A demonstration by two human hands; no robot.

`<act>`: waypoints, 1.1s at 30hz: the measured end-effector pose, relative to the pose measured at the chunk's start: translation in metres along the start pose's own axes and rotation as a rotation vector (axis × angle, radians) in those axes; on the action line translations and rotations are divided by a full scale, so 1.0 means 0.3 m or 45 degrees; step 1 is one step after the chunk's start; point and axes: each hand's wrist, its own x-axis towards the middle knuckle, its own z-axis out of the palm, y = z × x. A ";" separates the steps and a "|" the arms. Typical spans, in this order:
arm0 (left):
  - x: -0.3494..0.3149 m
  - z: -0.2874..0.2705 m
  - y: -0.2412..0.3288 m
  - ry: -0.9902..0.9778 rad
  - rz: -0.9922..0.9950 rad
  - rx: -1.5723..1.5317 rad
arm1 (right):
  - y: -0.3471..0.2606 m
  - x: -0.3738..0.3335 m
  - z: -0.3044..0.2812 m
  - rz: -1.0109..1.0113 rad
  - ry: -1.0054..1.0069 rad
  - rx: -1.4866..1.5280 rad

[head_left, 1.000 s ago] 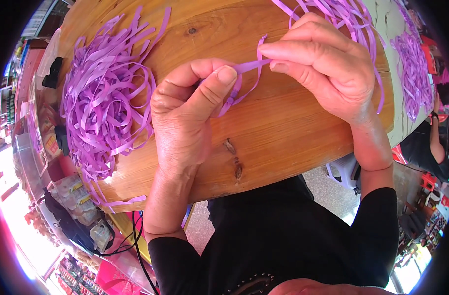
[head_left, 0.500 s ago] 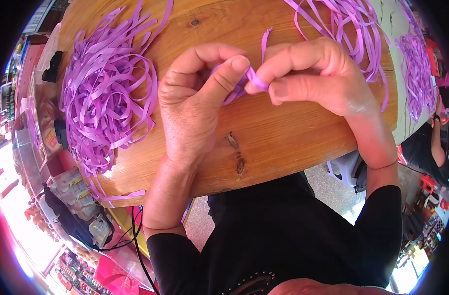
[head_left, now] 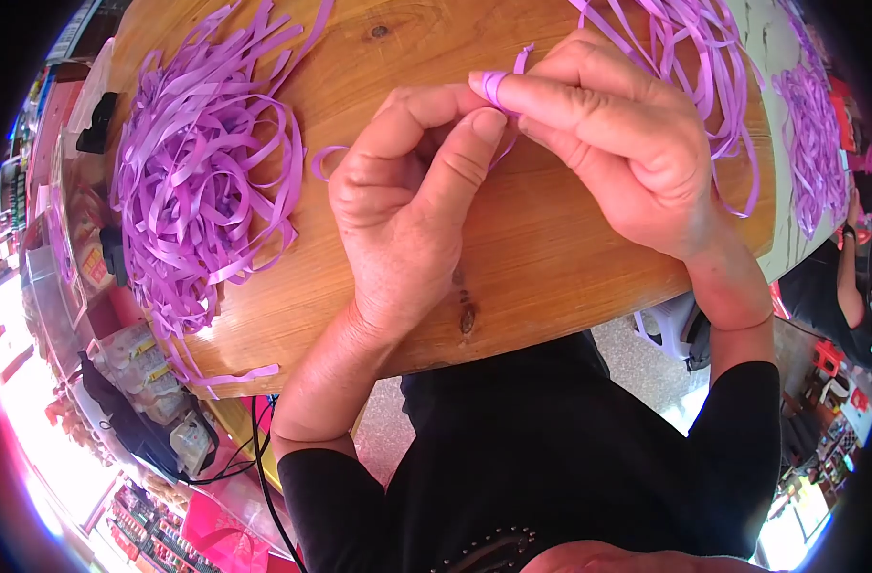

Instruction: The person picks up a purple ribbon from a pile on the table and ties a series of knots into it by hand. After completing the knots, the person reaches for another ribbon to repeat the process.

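Between my two hands is a narrow purple ribbon [head_left: 493, 88], looped around my right index finger near its tip. My left hand [head_left: 412, 181] pinches the ribbon between thumb and forefinger. My right hand [head_left: 627, 138] is closed close beside it, its fingertips at the same spot and its thumb partly hidden below the index finger. A curl of ribbon shows left of my left hand, and a short end stands up behind my fingers. Both hands are held above the wooden table [head_left: 551, 277].
A big tangled heap of purple ribbons [head_left: 202, 181] covers the table's left side. Another bunch of ribbons [head_left: 708, 76] lies at the far right, with more ribbons [head_left: 813, 143] on a pale surface beyond. A person's arm [head_left: 849, 263] shows at the right edge.
My right hand has moved up and turned, and the ribbon now wraps its index finger. My left hand has shifted slightly right, still pinching.
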 end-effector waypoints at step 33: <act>-0.011 0.019 0.032 -0.022 -0.279 -0.054 | -0.073 0.043 -0.048 0.887 -0.039 0.848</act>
